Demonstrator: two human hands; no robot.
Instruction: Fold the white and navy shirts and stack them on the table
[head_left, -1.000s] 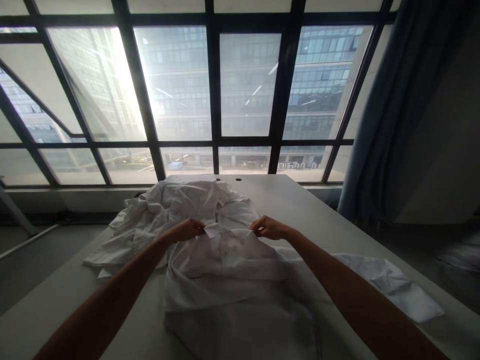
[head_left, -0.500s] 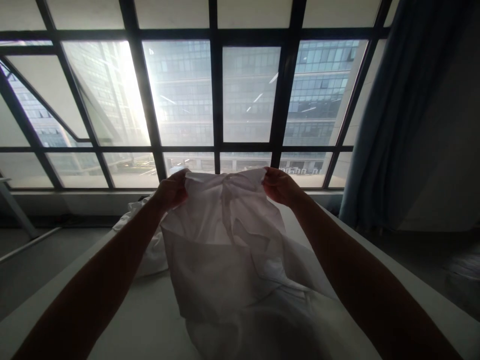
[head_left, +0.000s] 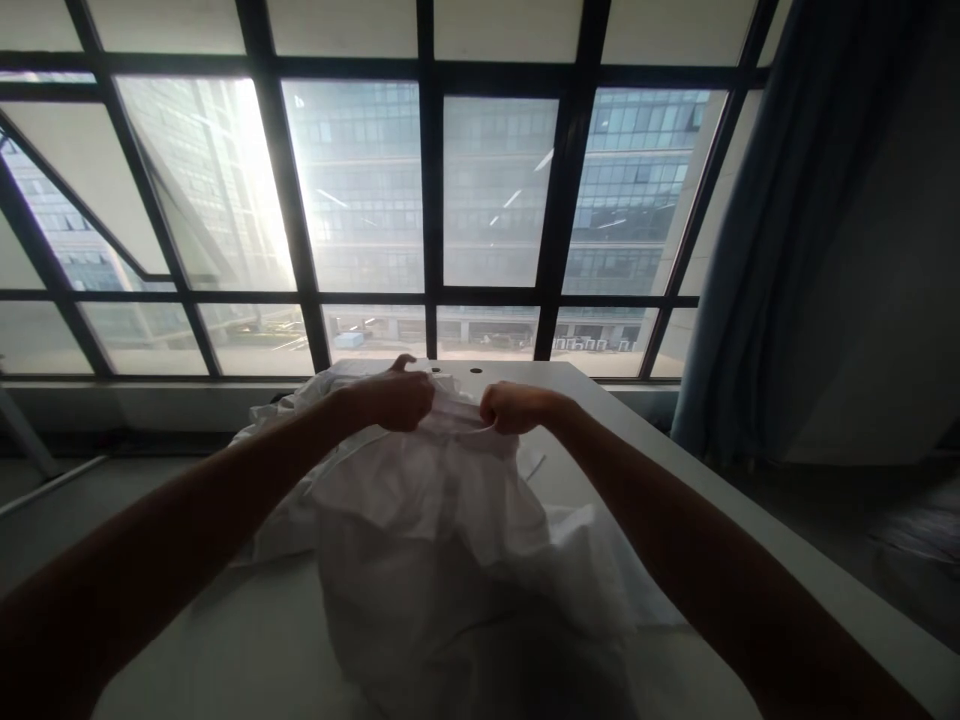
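A thin white garment (head_left: 442,510) hangs in loose folds from both hands over the table, its lower part spreading towards me. Whether it is a shirt or something else cannot be made out. My left hand (head_left: 405,398) is closed on its upper edge, with one finger lifted. Close by on the right, my right hand (head_left: 514,408) grips the same edge in a fist. Between the two hands the cloth is bunched, and a short strip of it shows there.
The white table (head_left: 600,430) runs away from me towards a large black-framed window (head_left: 495,190). More crumpled white cloth (head_left: 281,510) lies on its left side. A blue curtain (head_left: 757,300) hangs at the right. Two dark round holes mark the table's far end.
Both hands have come inward and slightly lower, from wide apart to close together. The garment's stretched upper edge is now gathered, and its folds hang looser.
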